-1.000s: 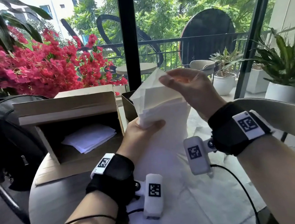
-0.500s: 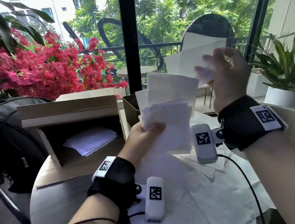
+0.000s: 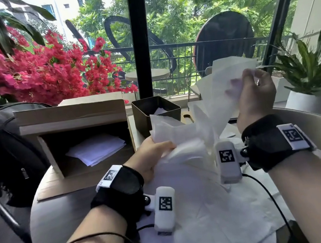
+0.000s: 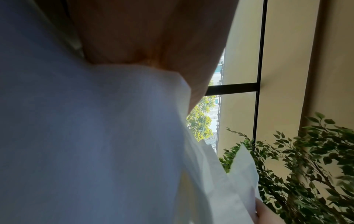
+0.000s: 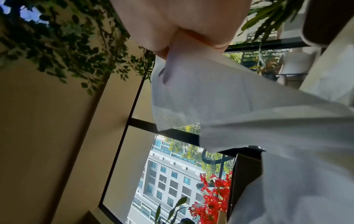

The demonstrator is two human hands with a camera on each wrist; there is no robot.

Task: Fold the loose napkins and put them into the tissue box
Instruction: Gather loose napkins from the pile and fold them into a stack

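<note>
My left hand (image 3: pixel 159 148) grips a floppy bundle of white napkins (image 3: pixel 180 135) above the table's middle; the same napkins (image 4: pixel 95 136) fill the left wrist view below the palm. My right hand (image 3: pixel 253 81), raised to the right, pinches one thin napkin sheet (image 3: pixel 220 84) that trails back toward the bundle. In the right wrist view my fingers (image 5: pixel 191 34) pinch that sheet (image 5: pixel 220 94) at its top. A dark square box (image 3: pixel 156 109) with a white sheet inside stands just behind the bundle. More loose napkins (image 3: pixel 210 217) lie spread on the table.
A cardboard box (image 3: pixel 73 121) lies on its side at the left, with a stack of folded napkins (image 3: pixel 95 149) inside. A black backpack (image 3: pixel 0 144) sits left of it. Red flowers (image 3: pixel 35 73), a window post (image 3: pixel 141 41) and a potted plant (image 3: pixel 309 71) stand behind the round table (image 3: pixel 61 215).
My right hand pulled one sheet off the top of the bundle and carried it up and to the right. The bundle in my left hand has slumped and sits a little lower.
</note>
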